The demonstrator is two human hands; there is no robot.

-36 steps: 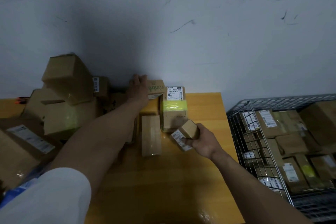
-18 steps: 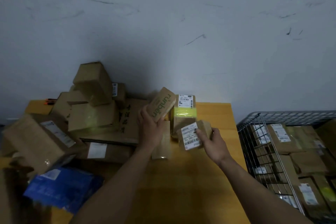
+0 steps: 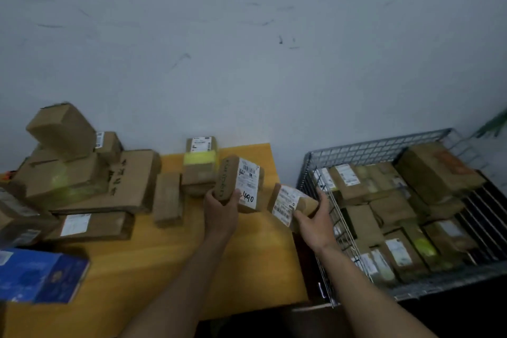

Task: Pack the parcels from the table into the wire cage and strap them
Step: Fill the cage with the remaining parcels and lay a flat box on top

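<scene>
2 bare forearms reach forward, side by side and apart; the left hand (image 3: 221, 212) is raised with a straight wrist, thumb and fingers curled round the lower end of an upright labelled box (image 3: 239, 183); to its right, the right hand (image 3: 315, 221) grips a smaller labelled box (image 3: 291, 203), thumb on the near side, fingers wrapped over the far end.

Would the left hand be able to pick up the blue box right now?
Probably not yet: the left hand grips a labelled parcel. The blue box lies uncovered on the table with bare wood between, so the way looks free once that hand empties.
</scene>
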